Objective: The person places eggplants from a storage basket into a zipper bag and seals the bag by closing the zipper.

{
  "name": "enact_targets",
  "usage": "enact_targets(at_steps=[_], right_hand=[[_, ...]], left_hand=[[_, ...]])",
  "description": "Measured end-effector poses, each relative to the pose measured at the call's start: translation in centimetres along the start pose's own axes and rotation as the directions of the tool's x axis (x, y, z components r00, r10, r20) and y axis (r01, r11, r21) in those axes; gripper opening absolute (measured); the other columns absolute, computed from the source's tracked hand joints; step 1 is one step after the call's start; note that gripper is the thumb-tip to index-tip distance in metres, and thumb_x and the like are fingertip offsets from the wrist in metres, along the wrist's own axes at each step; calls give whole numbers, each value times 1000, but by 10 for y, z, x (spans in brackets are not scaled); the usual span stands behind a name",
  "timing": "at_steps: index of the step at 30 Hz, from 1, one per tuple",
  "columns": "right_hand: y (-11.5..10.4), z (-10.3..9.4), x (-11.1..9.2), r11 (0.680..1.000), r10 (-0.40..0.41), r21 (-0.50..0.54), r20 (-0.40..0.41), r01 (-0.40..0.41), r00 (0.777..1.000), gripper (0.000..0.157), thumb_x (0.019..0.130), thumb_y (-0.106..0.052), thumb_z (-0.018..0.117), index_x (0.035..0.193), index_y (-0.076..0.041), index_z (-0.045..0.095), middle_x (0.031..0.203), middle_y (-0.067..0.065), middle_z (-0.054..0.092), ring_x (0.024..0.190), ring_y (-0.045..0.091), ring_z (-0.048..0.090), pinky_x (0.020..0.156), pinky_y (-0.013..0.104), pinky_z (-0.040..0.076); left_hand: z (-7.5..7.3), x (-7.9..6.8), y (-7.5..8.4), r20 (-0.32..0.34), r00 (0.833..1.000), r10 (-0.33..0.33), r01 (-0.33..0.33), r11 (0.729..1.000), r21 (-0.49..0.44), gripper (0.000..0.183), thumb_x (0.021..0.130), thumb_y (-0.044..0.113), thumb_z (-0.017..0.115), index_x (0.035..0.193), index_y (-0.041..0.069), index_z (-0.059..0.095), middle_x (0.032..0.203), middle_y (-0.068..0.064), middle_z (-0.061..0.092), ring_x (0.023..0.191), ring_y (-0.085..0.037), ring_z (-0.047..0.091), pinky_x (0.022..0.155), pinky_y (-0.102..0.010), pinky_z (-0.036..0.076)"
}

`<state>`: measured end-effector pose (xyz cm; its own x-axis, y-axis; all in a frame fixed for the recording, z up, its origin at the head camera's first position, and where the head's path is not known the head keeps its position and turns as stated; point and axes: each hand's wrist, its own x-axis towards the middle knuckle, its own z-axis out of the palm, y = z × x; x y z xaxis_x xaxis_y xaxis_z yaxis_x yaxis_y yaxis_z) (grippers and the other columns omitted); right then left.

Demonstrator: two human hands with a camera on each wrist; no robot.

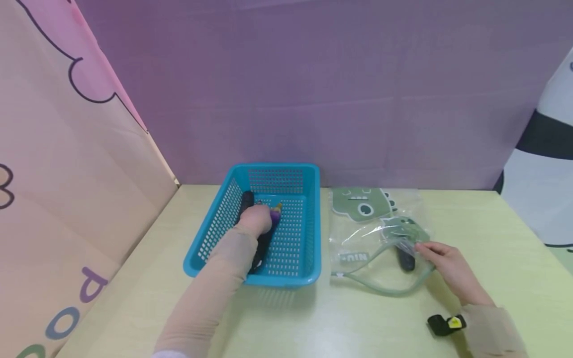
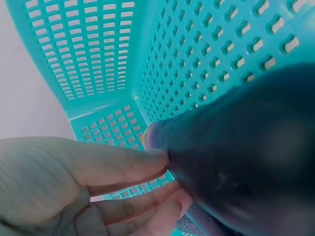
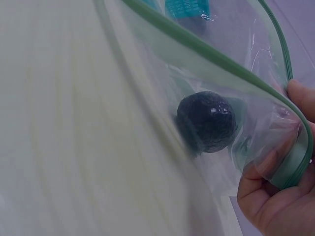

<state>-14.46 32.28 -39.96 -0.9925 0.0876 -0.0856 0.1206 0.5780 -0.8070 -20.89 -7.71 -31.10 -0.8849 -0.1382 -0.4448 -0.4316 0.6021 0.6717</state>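
Inside the blue basket (image 1: 312, 238), my left hand (image 1: 257, 220) pinches a long dark eggplant (image 1: 263, 250) near its purple stem end. The left wrist view shows the thumb and fingers at the narrow part of the eggplant (image 2: 246, 152). A second dark, long item (image 1: 247, 200) lies along the basket's left side, partly behind the hand. On the right, my right hand (image 1: 449, 266) grips the open edge of a clear zip bag (image 1: 349, 233) with a green dinosaur print. A dark, round-ended item (image 3: 206, 121) lies in the bag, seen through its mouth.
The basket and bag stand side by side on a pale wooden table (image 1: 358, 323), near the purple backdrop (image 1: 286, 99). A small black object with a yellow label (image 1: 447, 324) shows by the right wrist. A printed cloth (image 1: 80, 174) borders the left side.
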Motion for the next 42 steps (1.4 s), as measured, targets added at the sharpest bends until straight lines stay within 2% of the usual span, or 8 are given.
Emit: enact_targets(at_steps=[7,18,22,27,29,32,35,42], right_hand=[[0,1,0,1000,10,4,2,-10,1000,47,94,-40,50,112,1,62,82,-34,53,82,-16,44,80,25,36],[2,1,0,1000,-21,21,-8,22,1000,39,94,-37,52,107,-4,66,82,-34,54,82,-15,45,73,14,38],[2,2,1,999,-30,37,-12,30,999,36,94,-36,52,104,-5,67,81,-33,55,81,-14,46,72,13,39],[3,2,1,1000,-18,25,-4,18,1000,41,94,-38,52,108,-2,66,82,-34,55,82,-15,45,77,19,36],[3,1,1,1000,-11,15,-4,11,1000,42,94,-39,51,109,-2,65,82,-34,54,82,-16,45,78,20,35],[4,0,1,1000,-6,16,-4,6,1000,41,94,-39,51,109,-5,66,82,-35,54,83,-16,44,78,20,35],[5,0,1,1000,-6,25,-3,6,1000,38,93,-39,52,108,-7,67,82,-35,55,83,-16,44,78,19,35],[4,1,1,1000,-17,25,-9,18,1000,35,94,-38,52,105,-9,68,82,-34,55,82,-16,45,74,15,37]], left_hand=[[-29,-112,-1,112,992,63,-6,894,-449,48,72,62,57,99,23,53,95,-3,62,84,-19,63,71,-31,48],[-32,-116,4,87,995,39,2,900,-435,25,75,40,52,90,20,49,89,-4,60,74,-19,61,64,-30,48],[-28,-94,0,90,995,-33,67,913,-403,28,70,39,55,90,20,49,100,-5,58,86,-22,59,63,-31,47],[-11,-14,-8,69,988,-135,147,970,-196,28,75,30,59,99,17,55,112,-7,50,99,-27,48,68,-41,48],[-4,19,-8,85,995,-56,53,998,41,28,81,24,62,107,14,57,115,-9,52,102,-29,49,78,-46,50],[3,50,-2,139,988,63,-111,925,364,42,83,17,66,122,8,53,122,-13,56,111,-31,54,96,-48,45],[5,64,0,191,976,100,-183,852,490,60,82,20,69,134,5,44,130,-16,52,120,-32,51,105,-46,40],[6,65,-3,221,975,34,-125,902,414,74,83,23,69,144,9,30,144,-18,39,132,-36,39,109,-50,33]])
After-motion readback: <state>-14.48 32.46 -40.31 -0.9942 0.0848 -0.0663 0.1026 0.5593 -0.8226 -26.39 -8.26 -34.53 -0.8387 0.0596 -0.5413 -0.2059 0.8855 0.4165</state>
